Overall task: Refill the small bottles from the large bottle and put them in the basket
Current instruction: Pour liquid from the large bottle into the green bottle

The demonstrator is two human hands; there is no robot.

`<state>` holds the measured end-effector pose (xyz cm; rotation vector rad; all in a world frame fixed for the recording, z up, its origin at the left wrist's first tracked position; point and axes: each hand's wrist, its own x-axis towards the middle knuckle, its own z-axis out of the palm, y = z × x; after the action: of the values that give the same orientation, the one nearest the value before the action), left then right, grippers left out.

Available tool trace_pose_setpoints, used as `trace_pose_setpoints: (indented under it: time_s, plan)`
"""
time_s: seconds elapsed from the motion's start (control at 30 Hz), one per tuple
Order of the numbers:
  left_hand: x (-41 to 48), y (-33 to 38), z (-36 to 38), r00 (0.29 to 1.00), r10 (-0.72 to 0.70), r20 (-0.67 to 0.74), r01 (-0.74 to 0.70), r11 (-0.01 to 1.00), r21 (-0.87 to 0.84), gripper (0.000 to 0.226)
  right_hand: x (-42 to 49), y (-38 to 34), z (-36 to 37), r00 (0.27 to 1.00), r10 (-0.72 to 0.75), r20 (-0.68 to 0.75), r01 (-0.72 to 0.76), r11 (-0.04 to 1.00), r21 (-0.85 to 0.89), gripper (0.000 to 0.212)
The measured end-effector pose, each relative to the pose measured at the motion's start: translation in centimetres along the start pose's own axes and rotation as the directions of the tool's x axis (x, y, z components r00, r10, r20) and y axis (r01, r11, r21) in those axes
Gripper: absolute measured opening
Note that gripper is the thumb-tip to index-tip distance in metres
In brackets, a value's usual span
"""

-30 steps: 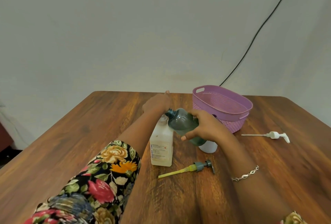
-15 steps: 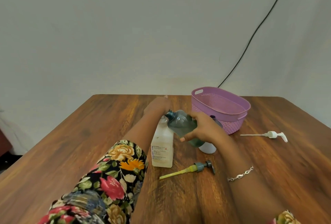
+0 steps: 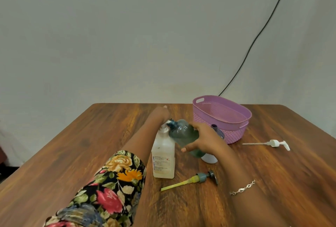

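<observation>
The large bottle (image 3: 163,157) stands upright near the middle of the table (image 3: 91,145). The left hand (image 3: 159,116) lies over its pump top, the back of the hand toward the camera; whether its fingers curl round the pump cannot be told. The right hand (image 3: 203,139), at 3 o'clock of the large bottle, has fingers and thumb wrapped round a green bottle (image 3: 181,133), tipped so its open neck points to 10 o'clock and sits right at the pump spout. Behind that hand stands a white bottle (image 3: 210,158), mostly hidden. The basket (image 3: 234,134) sits at 2 o'clock of the large bottle, near the white bottle. A green pump (image 3: 200,177) lies at 5 o'clock, and a white pump (image 3: 272,143) lies at 3 o'clock, well apart.
</observation>
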<state>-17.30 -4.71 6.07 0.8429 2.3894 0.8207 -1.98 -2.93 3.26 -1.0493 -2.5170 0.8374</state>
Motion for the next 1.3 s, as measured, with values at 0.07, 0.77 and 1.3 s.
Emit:
trace_pose_setpoints:
  time_s: [0.07,0.77,1.3]
  plan:
    - [0.8,-0.2,0.2,0.999,0.011,-0.044,-0.012,0.999,-0.034,0.052,0.0,0.0,0.0,1.000,0.010,0.002,-0.010,1.000,-0.014,0.088]
    - [1.0,-0.4,0.2,0.997,0.055,-0.059,-0.043,0.981,0.190,0.055,0.1,-0.2,-0.3,1.000,0.000,0.019,0.000,1.000,0.006,0.084]
    - [0.5,-0.3,0.3,0.999,0.034,-0.040,-0.026,0.986,0.166,0.053,0.1,0.2,-0.4,1.000,-0.001,0.018,0.000,1.000,0.029,0.086]
